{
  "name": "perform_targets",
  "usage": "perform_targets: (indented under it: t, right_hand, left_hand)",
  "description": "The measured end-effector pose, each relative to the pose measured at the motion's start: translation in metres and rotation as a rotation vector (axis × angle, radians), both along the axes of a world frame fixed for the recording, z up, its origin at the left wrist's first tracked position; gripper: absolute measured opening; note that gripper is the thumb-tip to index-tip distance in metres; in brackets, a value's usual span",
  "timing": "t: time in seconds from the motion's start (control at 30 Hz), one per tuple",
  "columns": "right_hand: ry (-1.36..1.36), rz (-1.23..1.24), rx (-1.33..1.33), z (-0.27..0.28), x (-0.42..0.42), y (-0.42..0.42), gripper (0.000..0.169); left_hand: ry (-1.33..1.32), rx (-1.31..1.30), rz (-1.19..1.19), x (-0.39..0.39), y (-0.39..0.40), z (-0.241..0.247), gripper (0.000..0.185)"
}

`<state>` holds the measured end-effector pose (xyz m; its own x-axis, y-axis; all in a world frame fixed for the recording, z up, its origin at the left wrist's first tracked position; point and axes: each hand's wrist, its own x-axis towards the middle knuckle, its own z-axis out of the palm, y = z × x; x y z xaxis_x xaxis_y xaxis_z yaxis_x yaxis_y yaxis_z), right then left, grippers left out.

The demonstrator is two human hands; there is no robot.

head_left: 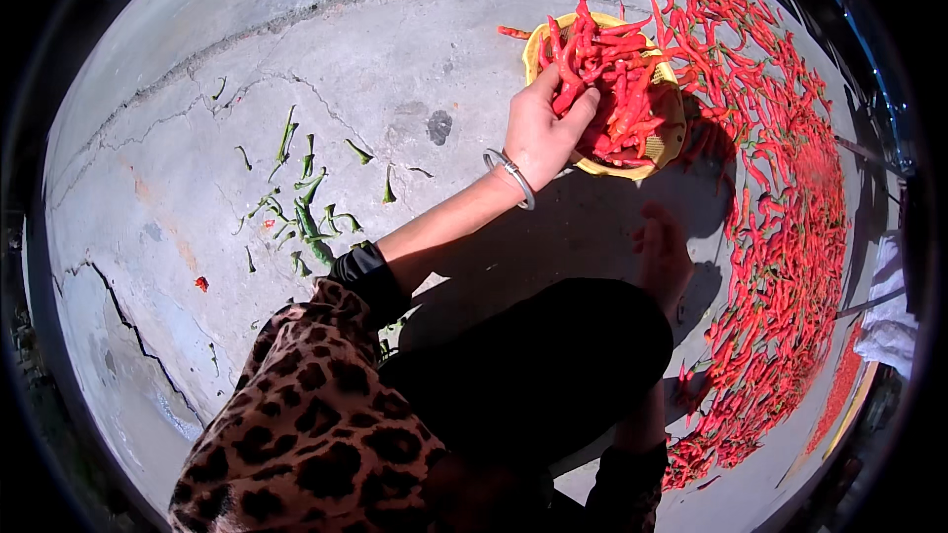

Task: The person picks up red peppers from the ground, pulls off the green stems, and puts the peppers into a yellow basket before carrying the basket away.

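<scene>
My left hand (548,122), with a silver bangle at its wrist, is closed around a few red chili peppers (566,74) at the near left side of a yellow plastic basket (669,152). More red chilies (629,89) fill the basket, some poking above its rim. In the shade above the concrete floor, my right hand (664,255) is beside my dark-clothed knee (563,340). It appears to hold nothing, its fingers partly spread. Part of the basket's near left rim is hidden behind my left hand.
A wide band of red chilies (785,237) covers the floor along the right. Green pepper stems (304,200) lie scattered on the cracked concrete (415,52) at left. One chili (514,32) lies left of the basket. White cloth (885,318) is at the far right.
</scene>
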<state>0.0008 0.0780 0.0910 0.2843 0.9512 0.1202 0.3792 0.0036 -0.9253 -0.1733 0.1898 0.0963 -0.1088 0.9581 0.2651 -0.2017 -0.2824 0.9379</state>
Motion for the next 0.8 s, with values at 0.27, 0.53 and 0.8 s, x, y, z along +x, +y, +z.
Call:
perform_targets:
  t: [0.27,0.53,0.8]
  right_hand:
    - [0.012,-0.272,-0.31,-0.086,0.006,-0.053,0.018]
    - [-0.316,-0.115,0.055,-0.091,-0.01,-0.082,0.017]
    - [-0.288,0.01,0.057,-0.083,-0.003,-0.088,0.016]
  left_hand:
    - [1.128,0.4,-0.051,-0.026,0.083,-0.014,0.045]
    - [0.648,0.299,0.079,-0.055,0.049,-0.001,0.047]
    - [-0.007,-0.711,-0.471,-0.041,0.0,-0.034,0.052]
